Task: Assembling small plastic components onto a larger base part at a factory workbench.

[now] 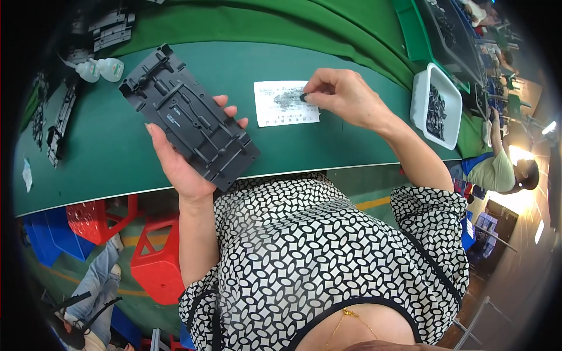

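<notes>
My left hand point(182, 169) holds up a long black plastic chassis plate point(190, 114), its thumb along the near edge and its fingertips showing past the right edge. Ribs, raised channels and brackets cover the face turned upward. To the right, my right hand point(351, 99) is closed in a pinch, thumb against forefinger. A small black part point(303, 97) sticks out from that pinch; its exact kind is too small to tell. It is over the right side of a white paper slip point(264, 114) with print and a dark grey smear, lying on the green table point(287, 149).
A white tray point(455, 117) of small black parts stands at the table's right. Behind it is a green bin point(417, 35). Two white bottles point(111, 69) and black moulded strips point(60, 126) lie on the left. Red stools point(157, 269) and another person point(497, 169) are nearby.
</notes>
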Tool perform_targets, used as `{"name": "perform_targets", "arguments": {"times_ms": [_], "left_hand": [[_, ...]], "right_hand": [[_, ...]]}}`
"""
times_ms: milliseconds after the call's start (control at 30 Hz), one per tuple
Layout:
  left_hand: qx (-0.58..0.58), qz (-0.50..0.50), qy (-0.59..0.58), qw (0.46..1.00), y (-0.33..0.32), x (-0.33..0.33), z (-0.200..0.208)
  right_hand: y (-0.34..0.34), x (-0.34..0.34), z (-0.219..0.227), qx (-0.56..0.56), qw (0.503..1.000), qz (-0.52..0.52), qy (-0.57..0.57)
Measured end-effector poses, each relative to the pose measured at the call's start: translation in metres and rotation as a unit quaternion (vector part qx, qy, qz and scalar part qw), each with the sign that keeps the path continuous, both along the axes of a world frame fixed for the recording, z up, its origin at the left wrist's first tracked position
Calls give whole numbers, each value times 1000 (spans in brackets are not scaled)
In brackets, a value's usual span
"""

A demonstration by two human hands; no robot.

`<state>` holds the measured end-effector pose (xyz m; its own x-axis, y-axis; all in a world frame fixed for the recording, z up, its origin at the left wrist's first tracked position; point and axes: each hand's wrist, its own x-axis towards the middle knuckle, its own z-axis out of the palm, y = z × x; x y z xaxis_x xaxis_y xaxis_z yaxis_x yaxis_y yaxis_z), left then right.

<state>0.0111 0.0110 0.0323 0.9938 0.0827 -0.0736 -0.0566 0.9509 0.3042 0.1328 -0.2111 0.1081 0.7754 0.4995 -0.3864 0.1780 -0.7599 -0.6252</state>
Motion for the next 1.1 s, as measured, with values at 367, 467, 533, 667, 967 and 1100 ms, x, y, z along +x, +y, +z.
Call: {"name": "perform_targets", "arguments": {"times_ms": [367,467,533,667,967,1100], "left_hand": [[-16,-1,12,1000,-1,0,3],[2,4,8,1000,-1,0,4],[2,2,12,1000,-1,1,5],[11,1,22,1000,-2,0,8],[9,2,20,1000,-6,3,13],[35,6,24,999,-5,3,7]], "right_hand": [[19,-7,5,-3,1000,1,2],[20,-7,1,1,1000,5,9],[19,-6,-1,12,1000,9,12],[17,-7,2,114,989,-28,87],[-2,-33,8,336,856,-193,342],[-2,-42,-4,400,807,-207,381]]}}
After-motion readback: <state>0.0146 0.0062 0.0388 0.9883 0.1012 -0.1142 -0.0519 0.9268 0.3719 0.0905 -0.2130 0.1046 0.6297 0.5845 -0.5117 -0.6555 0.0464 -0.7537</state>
